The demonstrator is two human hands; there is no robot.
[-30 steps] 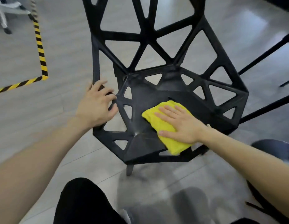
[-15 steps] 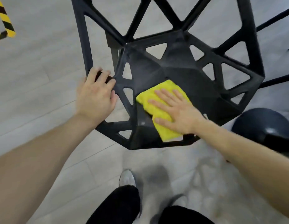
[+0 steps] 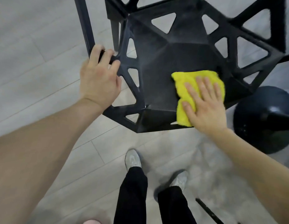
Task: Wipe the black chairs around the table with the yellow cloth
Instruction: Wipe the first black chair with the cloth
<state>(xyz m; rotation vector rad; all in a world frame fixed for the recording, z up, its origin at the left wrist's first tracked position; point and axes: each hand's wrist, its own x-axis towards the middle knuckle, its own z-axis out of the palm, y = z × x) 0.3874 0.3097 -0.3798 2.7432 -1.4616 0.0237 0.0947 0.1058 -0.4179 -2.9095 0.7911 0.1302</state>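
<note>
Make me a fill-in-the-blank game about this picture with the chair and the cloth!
1. The right hand presses a cloth coloured ____.
2. The cloth lies on the seat of the ____ chair.
3. The hand gripping the chair's frame at its side is the ____ hand.
4. The two grey shoes stand on the ____.

Missing words: yellow; black; left; floor

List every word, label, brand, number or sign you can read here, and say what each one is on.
None: no readable text anywhere in this view.
The black chair, the yellow cloth and the floor show no print.
The shoes are too blurred to tell whether they carry a logo.
</note>
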